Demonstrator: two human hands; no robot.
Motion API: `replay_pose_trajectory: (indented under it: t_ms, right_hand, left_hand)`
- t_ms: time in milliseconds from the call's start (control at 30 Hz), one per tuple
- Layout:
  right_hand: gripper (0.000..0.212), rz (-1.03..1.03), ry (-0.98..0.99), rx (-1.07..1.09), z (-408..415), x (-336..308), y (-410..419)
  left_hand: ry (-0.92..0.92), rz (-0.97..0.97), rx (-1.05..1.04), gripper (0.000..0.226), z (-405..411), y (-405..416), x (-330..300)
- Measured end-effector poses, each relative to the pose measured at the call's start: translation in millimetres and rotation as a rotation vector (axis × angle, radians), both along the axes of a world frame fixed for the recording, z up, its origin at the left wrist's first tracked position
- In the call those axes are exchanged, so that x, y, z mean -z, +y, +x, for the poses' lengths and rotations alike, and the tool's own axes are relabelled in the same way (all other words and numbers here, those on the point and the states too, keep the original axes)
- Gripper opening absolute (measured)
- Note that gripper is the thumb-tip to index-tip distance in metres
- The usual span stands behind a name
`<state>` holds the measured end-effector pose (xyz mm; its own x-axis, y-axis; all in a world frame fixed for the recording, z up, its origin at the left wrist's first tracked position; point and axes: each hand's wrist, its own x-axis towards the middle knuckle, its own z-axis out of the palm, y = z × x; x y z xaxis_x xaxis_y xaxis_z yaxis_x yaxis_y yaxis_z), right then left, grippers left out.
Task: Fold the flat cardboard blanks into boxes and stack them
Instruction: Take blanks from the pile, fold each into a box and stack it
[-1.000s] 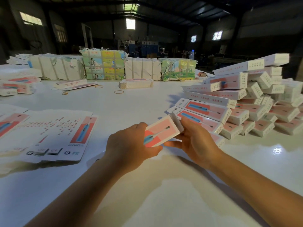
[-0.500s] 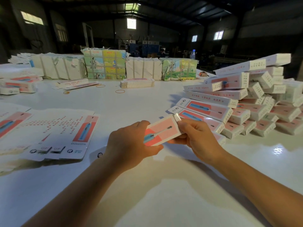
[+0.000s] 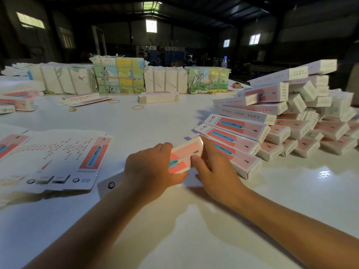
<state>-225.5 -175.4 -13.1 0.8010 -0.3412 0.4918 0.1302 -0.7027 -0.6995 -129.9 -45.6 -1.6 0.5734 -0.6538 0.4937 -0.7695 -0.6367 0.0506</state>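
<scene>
Gripping a pink-and-white box from both sides over the white table: left hand curled round its near end, right hand with thumb on the top face and fingers wrapped at the far end. Box sits tilted, just beside the nearest row of the stack of folded boxes to the right. Flat blanks lie to the left, wrapped bundles at the far edge.
</scene>
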Motion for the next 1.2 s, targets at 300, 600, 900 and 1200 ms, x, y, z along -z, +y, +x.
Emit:
replay_pose_trajectory:
  t_ms: [300, 600, 900, 1200]
  right_hand:
    - [0.040, 0.347, -0.089, -0.095, 6.2, 0.7, -3.3]
    - [0.022, -0.025, -0.215, -0.053, 5.5, 5.4, -8.9]
    - [0.072, -0.187, -0.024, -0.165, 4.9, 8.4, -15.1]
    - [0.047, -1.011, -0.192, 0.050, 6.4, -15.0, -48.9]
  left_hand:
    - [0.134, -0.071, -0.026, 0.054, -1.7, 2.2, -4.1]
    - [0.131, -0.016, -0.046, 0.054, 1.6, 3.0, -7.1]
    - [0.224, 0.058, 0.017, 0.053, 14.3, 13.9, -10.2]
    - [-0.232, -0.092, 0.172, 0.079, 6.7, 12.0, -5.9]
